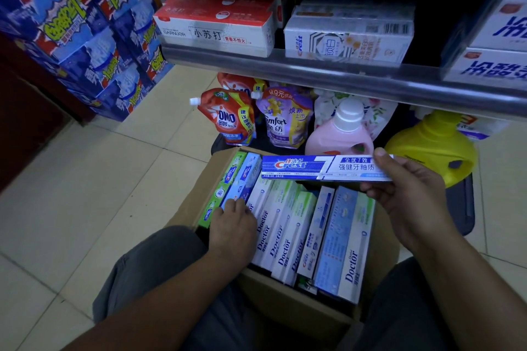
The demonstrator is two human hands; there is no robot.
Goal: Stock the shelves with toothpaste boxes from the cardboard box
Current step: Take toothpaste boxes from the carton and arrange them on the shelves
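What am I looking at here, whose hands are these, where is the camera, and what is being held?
This is one picture from a camera worn on a person's head, looking down at their own hands. The right hand holds a blue Crest toothpaste box above an open cardboard box on the floor. The left hand rests on the toothpaste boxes packed inside it. Above, the shelf carries more toothpaste boxes. Below it stand detergent pouches and a pink bottle.

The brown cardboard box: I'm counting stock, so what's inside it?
Inside the brown cardboard box lie white Doctor toothpaste boxes and green and blue ones. The left hand covers some; lower layers are hidden.
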